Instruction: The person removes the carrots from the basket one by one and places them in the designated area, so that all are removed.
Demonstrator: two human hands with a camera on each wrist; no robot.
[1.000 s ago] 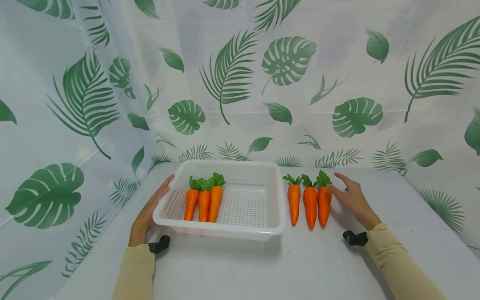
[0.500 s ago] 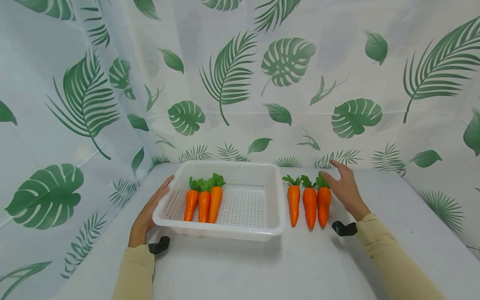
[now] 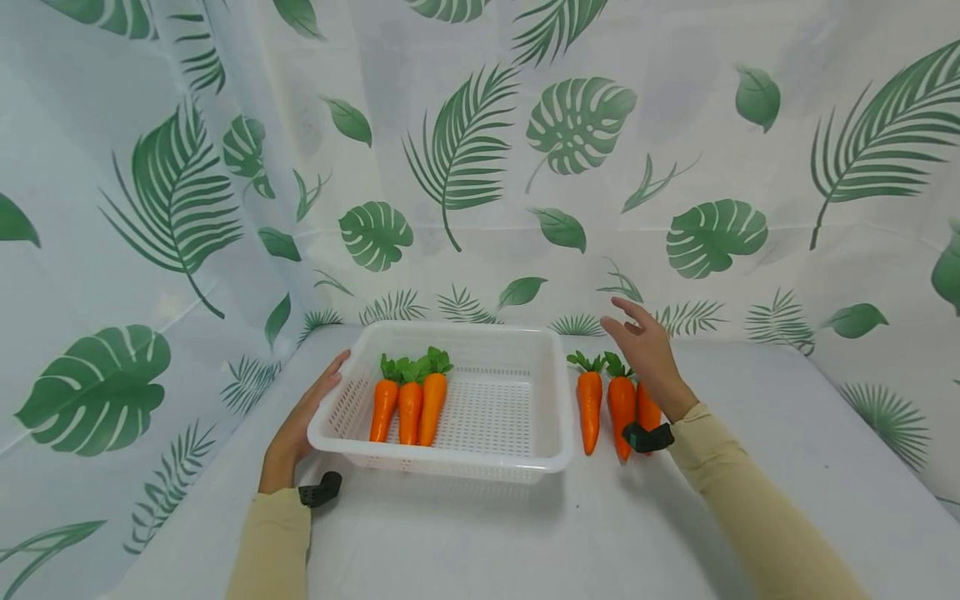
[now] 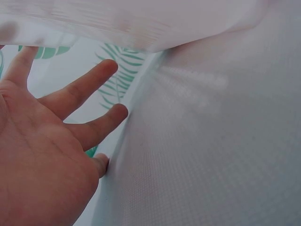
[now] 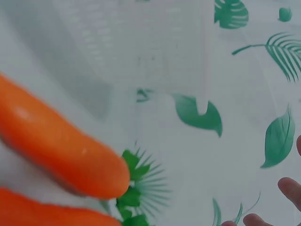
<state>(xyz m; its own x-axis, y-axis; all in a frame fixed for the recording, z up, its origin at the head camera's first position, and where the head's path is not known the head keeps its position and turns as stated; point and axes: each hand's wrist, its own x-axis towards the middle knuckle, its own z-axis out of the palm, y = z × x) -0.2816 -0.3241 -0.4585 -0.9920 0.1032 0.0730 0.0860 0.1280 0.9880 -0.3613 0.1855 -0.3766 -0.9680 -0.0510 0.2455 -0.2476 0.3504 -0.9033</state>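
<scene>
My hands were apart, and neither gripped anything. My left hand (image 3: 298,417) stood beside the left wall of the basket (image 3: 442,461), fingers spread; whether it pressed there I could not tell. My right hand (image 3: 647,354) hung above the three loose carrots (image 3: 621,408) just right of the basket, fingers slightly bent. Three orange carrots (image 3: 409,412) lay inside the basket, toward its left side. A sure grasp, I judged, called for thumb and fingers astride one thick end, clear of the basket's right wall, the left hand steadying it lightly.
</scene>
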